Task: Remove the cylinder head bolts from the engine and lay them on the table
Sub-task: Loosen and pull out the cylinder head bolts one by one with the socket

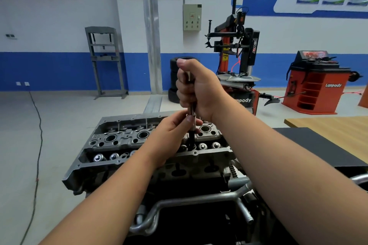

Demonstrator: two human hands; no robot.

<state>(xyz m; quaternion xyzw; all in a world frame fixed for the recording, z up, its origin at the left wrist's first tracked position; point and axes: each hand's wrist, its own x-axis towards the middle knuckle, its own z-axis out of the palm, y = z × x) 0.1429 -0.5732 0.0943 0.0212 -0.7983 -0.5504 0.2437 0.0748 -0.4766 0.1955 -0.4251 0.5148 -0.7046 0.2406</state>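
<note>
Right hand (196, 89) fisted round the upper shaft of a long tool (192, 123), thumb capping its top end. Tool stands nearly upright, running down out of the fist into the engine (123, 141).

Left hand (175, 137) just below the right, fingers curled, thumb and fingertips pinching the tool's lower shaft where a bright collar shows. Below that pinch the shaft turns dark and drops into the head, between the row of valve springs nearer the person and the central casting with the round bores.

Bolt itself not visible; the tool's lower end hides it, so cannot tell whether it is seated or partly out.

Engine sits under both forearms, top uncovered, long axis running left of the hands. Grey pipes (191, 203) below the wrists, close to the person.

Right of the right forearm: black mat (310, 149), then a wooden table (334, 127) beyond it.

Behind the right hand: tyre changer (237, 49) and stacked tyres (173, 83). Further right, a red balancer (316, 85).
</note>
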